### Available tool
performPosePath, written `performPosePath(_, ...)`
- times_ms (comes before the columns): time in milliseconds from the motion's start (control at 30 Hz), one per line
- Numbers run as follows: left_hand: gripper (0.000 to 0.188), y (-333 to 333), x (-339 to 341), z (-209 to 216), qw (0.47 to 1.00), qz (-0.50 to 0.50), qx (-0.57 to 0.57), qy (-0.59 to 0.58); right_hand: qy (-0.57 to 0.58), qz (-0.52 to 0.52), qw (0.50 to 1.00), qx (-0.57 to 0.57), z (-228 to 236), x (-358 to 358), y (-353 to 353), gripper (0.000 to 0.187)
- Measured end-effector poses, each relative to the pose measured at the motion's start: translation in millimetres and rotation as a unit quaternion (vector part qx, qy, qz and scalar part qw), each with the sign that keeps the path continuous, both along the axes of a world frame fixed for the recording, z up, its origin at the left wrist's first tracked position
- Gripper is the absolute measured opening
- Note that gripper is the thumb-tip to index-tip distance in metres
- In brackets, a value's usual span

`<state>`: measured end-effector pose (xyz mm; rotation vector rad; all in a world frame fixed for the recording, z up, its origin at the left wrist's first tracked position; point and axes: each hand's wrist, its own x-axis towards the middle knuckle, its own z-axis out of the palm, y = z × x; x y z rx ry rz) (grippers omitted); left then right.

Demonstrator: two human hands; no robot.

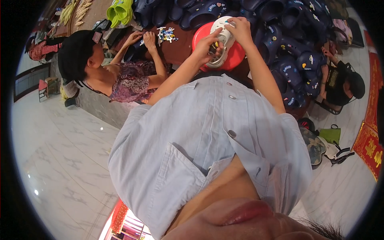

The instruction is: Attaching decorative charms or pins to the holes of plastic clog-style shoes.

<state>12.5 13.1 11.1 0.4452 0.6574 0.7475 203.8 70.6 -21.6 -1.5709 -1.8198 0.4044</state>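
A white clog (pixel 226 39) is held over a round red lid-like surface (pixel 237 55) at the top middle. My left hand (pixel 209 47) is closed at the clog's left side, its fingers curled against it. Small yellow and dark pieces (pixel 213 49) show among those fingers, too small to make out. With fingers bent down, my right hand (pixel 241 30) grips the clog's far end from the right. A tiny blue-green spot shows at its fingertips; I cannot tell what it is.
Dark blue clogs with small charms (pixel 288 60) are heaped at right and along the far side. Lime-green clogs (pixel 120 13) stand far left. Loose charms (pixel 166 36) lie on the brown table (pixel 176 51). One co-worker (pixel 132 80) sits at left, another (pixel 340 82) at right.
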Motion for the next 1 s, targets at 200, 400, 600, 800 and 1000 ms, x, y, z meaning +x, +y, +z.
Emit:
performPosePath(200, 0.056, 0, -1, -1, 1.0, 0.005, 0.004, 0.004, -0.008, 0.009, 1.0, 0.017, 13, -8, -3, 0.036)
performPosePath(400, 0.054, -1, -4, 1, 1.0, 0.009, 0.0, 0.022, 0.193, 0.055, 0.977, -0.077, 23, -14, -12, 0.03)
performPosePath(600, 0.048, -2, -18, 13, 0.992, -0.044, -0.068, -0.101, 0.452, -0.061, 0.889, -0.037, -26, 34, -20, 0.033)
performPosePath(800, 0.032, -3, -27, -9, 0.945, 0.015, -0.153, -0.289, 0.558, -0.258, 0.754, -0.233, -126, 121, -53, 0.03)
performPosePath(1000, 0.037, 17, 2, 12, 0.909, 0.01, -0.224, -0.351, 0.627, -0.388, 0.588, -0.333, -302, 237, -132, 0.032)
